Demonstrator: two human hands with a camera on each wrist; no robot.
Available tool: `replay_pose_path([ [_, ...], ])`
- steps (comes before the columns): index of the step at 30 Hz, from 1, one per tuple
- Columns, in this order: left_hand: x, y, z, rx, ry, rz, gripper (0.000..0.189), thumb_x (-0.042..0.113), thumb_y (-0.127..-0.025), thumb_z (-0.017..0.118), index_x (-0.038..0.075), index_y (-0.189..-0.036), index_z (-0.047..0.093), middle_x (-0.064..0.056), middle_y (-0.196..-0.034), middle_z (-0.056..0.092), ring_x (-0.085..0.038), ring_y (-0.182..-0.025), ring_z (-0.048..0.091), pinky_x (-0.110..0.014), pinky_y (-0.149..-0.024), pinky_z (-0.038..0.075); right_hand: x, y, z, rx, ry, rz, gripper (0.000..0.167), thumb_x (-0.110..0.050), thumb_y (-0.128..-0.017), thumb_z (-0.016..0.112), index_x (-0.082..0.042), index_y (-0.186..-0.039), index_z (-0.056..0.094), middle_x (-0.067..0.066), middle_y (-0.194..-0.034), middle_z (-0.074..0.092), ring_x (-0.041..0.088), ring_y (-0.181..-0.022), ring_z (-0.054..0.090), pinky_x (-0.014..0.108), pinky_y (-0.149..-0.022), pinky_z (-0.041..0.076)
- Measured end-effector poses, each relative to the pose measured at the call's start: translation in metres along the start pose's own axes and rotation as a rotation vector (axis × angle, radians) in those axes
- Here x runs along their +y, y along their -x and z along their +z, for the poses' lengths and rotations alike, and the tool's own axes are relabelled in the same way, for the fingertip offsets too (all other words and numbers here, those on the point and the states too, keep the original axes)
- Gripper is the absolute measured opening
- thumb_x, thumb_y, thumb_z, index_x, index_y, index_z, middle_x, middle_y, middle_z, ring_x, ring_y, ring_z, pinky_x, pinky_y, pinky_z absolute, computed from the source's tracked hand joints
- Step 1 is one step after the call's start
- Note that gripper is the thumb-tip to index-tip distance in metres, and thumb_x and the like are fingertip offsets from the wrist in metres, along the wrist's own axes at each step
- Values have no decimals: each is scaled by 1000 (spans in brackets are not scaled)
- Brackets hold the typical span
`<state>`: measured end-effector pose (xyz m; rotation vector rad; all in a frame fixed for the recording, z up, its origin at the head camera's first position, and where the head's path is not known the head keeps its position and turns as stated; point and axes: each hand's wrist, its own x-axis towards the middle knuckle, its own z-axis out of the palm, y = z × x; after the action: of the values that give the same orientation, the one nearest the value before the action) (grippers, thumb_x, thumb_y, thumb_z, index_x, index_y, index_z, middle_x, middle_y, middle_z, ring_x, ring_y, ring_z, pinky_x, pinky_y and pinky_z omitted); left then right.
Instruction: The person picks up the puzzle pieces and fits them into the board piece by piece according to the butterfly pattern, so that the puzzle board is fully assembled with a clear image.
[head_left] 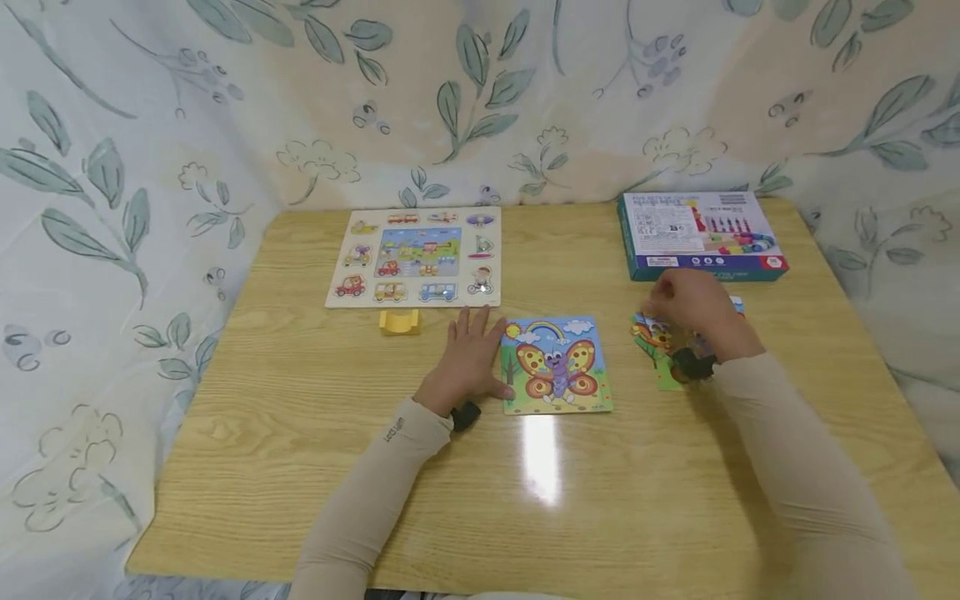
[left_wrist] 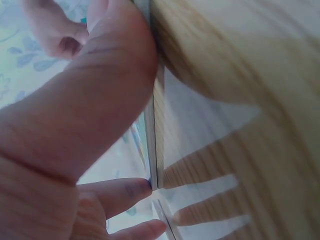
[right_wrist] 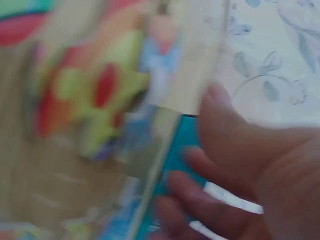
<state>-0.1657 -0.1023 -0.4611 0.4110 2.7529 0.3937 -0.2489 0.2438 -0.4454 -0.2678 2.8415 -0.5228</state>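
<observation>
My left hand [head_left: 468, 358] lies with spread fingers along the left edge of a square butterfly picture board [head_left: 557, 364]. Its thumb is at the board's lower left corner; in the left wrist view the thumb [left_wrist: 117, 55] lies against the board's thin edge [left_wrist: 152, 135]. My right hand [head_left: 693, 304] is above a group of loose jigsaw pieces [head_left: 666, 371], partly covering them. In the right wrist view, the right hand [right_wrist: 240, 165] has thumb and bent fingers apart, with no piece visible between them. Blurred red-and-yellow pieces [right_wrist: 95, 90] appear beside it.
A wooden vehicle puzzle board [head_left: 487, 293] lies at the back left, a yellow curved block [head_left: 400, 322] just in front of it. At the back right is a boxed toy set [head_left: 705, 237]. Leaf-patterned cloth [head_left: 480, 100] hangs behind the wooden table [head_left: 300, 467].
</observation>
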Motion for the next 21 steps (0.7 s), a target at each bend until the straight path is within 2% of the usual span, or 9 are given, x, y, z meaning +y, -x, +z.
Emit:
replay_pose_path([
  [3, -2, -1, 0, 12, -4, -5, 118, 54, -60, 85, 15, -153, 25, -15, -161, 9, -42, -147, -2, -60, -120, 4, -8, 1, -3, -91, 43, -36, 53, -39, -85, 71, 5, -112, 62, 24, -111, 64, 38, -97, 60, 55, -84, 49],
  [6, -3, -1, 1, 12, -7, -13, 118, 54, -60, 85, 16, -153, 25, -14, -161, 9, -42, -147, -3, -59, -120, 4, -14, 3, -2, -133, 61, -35, 60, -42, -83, 73, 7, -114, 60, 26, -113, 64, 37, -96, 60, 54, -83, 50],
  [12, -2, -1, 0, 14, -7, -11, 117, 53, -60, 86, 15, -153, 26, -15, -161, 10, -42, -147, -3, -60, -119, 5, -18, 3, 4, -112, 47, 11, 48, -37, -82, 76, 4, -100, 62, 16, -91, 64, 27, -77, 53, 42, -67, 49],
  [18, 1, 0, 0, 8, -2, -15, 117, 53, -61, 85, 15, -153, 26, -15, -161, 9, -42, -147, -3, -60, -120, 5, -22, 2, 4, -88, -22, 33, 42, -28, -91, 66, 1, -115, 47, 22, -99, 62, 29, -74, 52, 39, -61, 45],
  [21, 2, 0, 0, 8, 8, -12, 116, 53, -61, 86, 14, -153, 26, -15, -161, 9, -42, -147, -3, -59, -120, 4, -33, 4, 2, -31, -71, -20, 35, -23, -94, 61, -2, -118, 45, 24, -105, 61, 31, -75, 55, 39, -60, 45],
])
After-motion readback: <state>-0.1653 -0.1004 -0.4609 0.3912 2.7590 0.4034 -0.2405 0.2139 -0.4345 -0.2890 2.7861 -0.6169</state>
